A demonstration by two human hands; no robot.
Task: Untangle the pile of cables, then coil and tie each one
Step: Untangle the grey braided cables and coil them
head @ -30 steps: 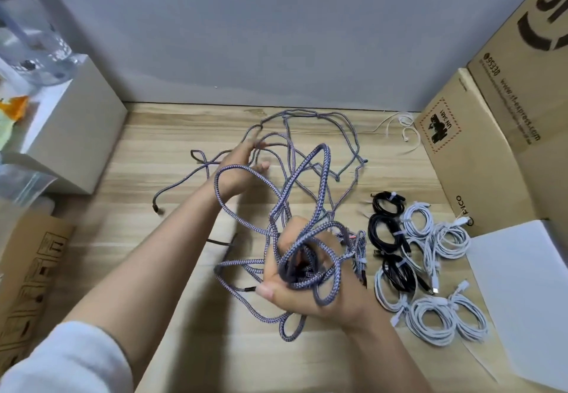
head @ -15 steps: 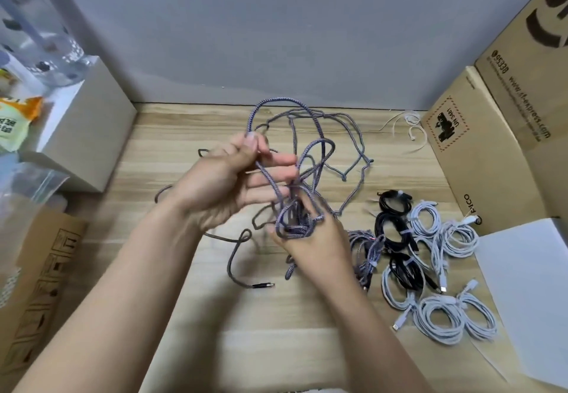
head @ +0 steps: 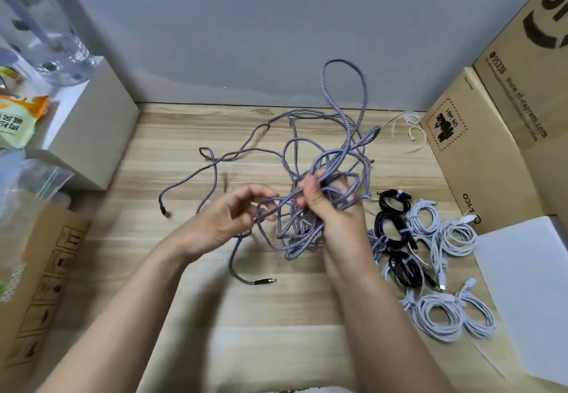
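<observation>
Your right hand (head: 330,208) is clamped around the knot of the purple braided tangle (head: 319,183), fingers curled through several strands, lifted just over the middle of the wooden table (head: 190,152). Your left hand (head: 227,217), just left of the knot, has its fingers curled round a strand that runs across into it (motion blur hides exactly how it holds). From the knot one tall loop (head: 344,85) stands up toward the grey wall, its long axis nearly upright. A loose tail runs left from the knot along the table to a plug end (head: 166,212); another drops toward you and ends in a metal plug (head: 264,282) pointing right. Right of the knot lie the tied coils, black coils (head: 396,229) nearest and white coils (head: 442,315) beyond them, close against the cardboard boxes (head: 479,159). Left of the knot the tabletop is bare wood as far as the white box (head: 89,134).
</observation>
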